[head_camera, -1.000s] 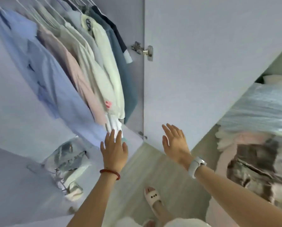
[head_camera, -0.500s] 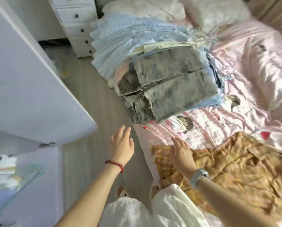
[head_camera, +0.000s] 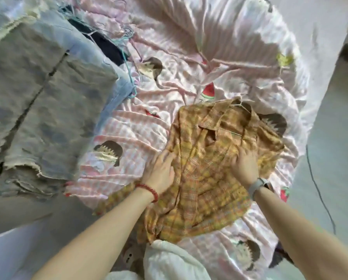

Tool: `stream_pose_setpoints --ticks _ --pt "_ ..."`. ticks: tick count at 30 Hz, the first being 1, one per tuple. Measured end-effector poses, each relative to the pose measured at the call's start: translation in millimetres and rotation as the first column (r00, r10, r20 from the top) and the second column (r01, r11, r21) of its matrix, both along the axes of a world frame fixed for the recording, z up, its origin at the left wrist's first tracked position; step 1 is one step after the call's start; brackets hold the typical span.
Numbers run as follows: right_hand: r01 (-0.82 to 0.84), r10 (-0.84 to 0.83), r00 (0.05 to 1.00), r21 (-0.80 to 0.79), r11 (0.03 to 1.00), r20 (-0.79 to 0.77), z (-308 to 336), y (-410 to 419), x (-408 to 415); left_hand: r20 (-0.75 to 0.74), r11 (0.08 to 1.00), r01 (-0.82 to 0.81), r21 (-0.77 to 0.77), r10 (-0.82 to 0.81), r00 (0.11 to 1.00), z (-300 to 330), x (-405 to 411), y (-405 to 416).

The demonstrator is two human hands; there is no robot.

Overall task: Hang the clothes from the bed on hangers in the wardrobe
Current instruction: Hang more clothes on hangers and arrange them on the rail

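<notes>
On the bed [head_camera: 239, 57], near its edge closest to the person, lies a yellow plaid shirt [head_camera: 205, 178], crumpled, collar pointing away from the person, lower hem toward them. Thin wire of a hanger [head_camera: 242, 106] shows at the collar; how far it sits inside the shirt cannot be told. Left hand [head_camera: 161, 172] on the shirt's left edge, fingers curled into the fabric, bunching it; grip looks closed on the cloth, though the fingertips are partly hidden in folds. Red bead bracelet [head_camera: 149, 189] on that wrist. Right hand [head_camera: 244, 164] on the shirt's right side below the collar, fingers bent down and gathering fabric, grip pinching the cloth. Pale watch [head_camera: 257, 185] on the right wrist. Both forearms bare, reaching in from the bottom of the view.

Bed covered by a pink satin sheet [head_camera: 169, 93] with cartoon prints and a watermelon slice motif [head_camera: 209, 91] just beyond the collar. At left, a stack of folded clothes [head_camera: 44, 102]: grey washed denim with frayed hem on top, light blue fabric under it, a dark garment further back. Teal cord [head_camera: 128, 65] trails along the stack's right side. White garment [head_camera: 169, 259] on the person at bottom centre. Pale floor [head_camera: 334, 158] at right with a thin dark cable [head_camera: 320, 195] across it. Stack and shirt well apart, sheet between them.
</notes>
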State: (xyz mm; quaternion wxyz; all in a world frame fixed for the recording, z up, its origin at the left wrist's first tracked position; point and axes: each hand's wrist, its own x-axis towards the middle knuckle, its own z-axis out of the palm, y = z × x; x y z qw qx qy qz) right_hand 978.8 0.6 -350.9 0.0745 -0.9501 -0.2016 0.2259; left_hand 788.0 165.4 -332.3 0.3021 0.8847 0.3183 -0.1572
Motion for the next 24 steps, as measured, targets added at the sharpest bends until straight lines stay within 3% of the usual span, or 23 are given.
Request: stream_pose_setpoints --ticks 7,14,16,20,24 --pt "0.087 -0.086 0.995 -0.020 0.996 0.044 -40 -25 122 -0.247 0.960 0.265 -0.088 -0.278 0.928 -61 59 -31" --pt "0.085 -0.080 0.992 -0.051 0.995 0.095 -69 -22 149 -0.346 0.927 0.322 -0.193 -0.372 0.861 -77 62 -19" --pt "0.136 -0.137 0.987 0.016 0.991 0.087 -70 -26 148 -0.280 0.951 0.293 -0.101 -0.310 0.908 -70 76 -13" --pt "0.143 -0.183 0.970 0.229 0.963 0.163 -65 -40 131 0.052 0.974 0.137 0.180 -0.148 0.988 -53 125 -1" --pt "0.106 -0.201 0.956 0.388 0.916 0.212 -49 -56 116 0.191 0.922 0.202 0.331 -0.275 0.942 -34 181 9"
